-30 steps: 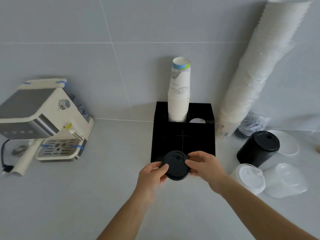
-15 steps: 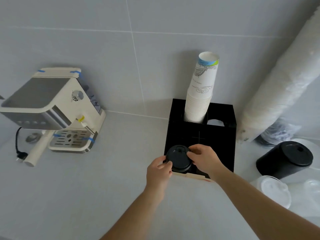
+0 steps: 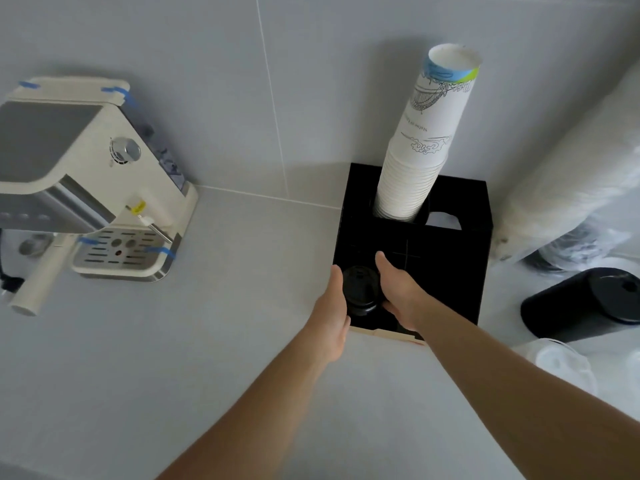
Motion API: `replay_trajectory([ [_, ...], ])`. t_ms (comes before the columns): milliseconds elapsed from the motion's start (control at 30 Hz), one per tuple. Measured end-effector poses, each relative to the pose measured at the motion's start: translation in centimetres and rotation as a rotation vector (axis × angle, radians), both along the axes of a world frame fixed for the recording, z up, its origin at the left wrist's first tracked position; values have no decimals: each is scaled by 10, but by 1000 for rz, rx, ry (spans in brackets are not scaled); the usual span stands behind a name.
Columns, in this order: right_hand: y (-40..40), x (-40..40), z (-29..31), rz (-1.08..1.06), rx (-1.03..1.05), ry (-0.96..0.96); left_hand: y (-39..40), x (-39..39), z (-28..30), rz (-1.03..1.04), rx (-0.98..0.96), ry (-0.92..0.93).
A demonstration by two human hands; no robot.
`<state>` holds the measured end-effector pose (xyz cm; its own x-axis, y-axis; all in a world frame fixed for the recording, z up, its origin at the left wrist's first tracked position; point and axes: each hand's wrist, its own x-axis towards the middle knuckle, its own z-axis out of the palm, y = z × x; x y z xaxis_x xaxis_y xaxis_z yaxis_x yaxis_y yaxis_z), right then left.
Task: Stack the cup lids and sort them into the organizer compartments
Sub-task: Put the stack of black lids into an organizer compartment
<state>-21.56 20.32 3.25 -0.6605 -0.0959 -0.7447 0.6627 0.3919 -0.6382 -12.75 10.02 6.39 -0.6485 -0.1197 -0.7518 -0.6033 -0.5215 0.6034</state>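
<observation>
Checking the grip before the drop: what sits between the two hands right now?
In the head view, the stack of black lids sits between the left hand and right hand, inside the black organizer, front-left compartment.

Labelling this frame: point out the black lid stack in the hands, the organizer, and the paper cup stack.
black lid stack [image 3: 360, 289], head view, top lid's face
organizer [image 3: 450, 271], head view, bare black top panel
paper cup stack [image 3: 415, 174], head view, stacked rims at mid-height
</observation>
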Motion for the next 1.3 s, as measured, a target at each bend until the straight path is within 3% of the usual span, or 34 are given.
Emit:
replay_trajectory([
  [567, -4, 8, 25, 29, 9, -50, -3, -8, 17, -8, -43, -75],
  [933, 34, 27, 76, -52, -231, 2, -15, 22, 29, 18, 60, 16],
  [1300, 102, 85, 124, -162, -466, 95, -1, 72, 70, 36, 101, 255],
])
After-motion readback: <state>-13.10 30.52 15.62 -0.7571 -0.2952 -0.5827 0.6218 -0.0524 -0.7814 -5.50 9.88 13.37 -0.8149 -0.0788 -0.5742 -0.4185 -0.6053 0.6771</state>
